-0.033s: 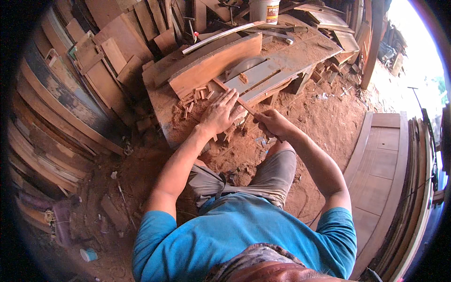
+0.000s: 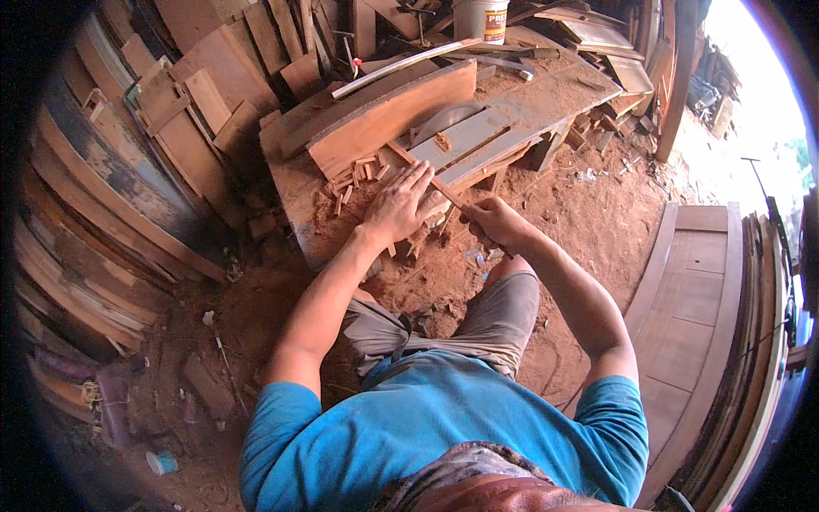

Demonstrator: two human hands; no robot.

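Observation:
A thin wooden strip (image 2: 446, 191) lies slantwise at the front edge of a table saw, its far end close to the wooden fence board (image 2: 392, 118). My right hand (image 2: 497, 224) is closed around the strip's near end. Flat and with fingers stretched out, my left hand (image 2: 397, 207) rests at the table edge, its fingertips against the strip. Beyond the strip, the round saw blade (image 2: 444, 119) stands up beside a grey metal plate (image 2: 467, 142). Several short wood offcuts (image 2: 368, 168) lie left of the blade, near my left hand.
Sawdust covers the saw table (image 2: 294, 183). A white bucket (image 2: 479, 21) stands behind it. Boards (image 2: 102, 192) lean along the left side, and a panelled wooden door (image 2: 682, 299) lies at the right. Scraps and shavings litter the dirt floor (image 2: 589, 230).

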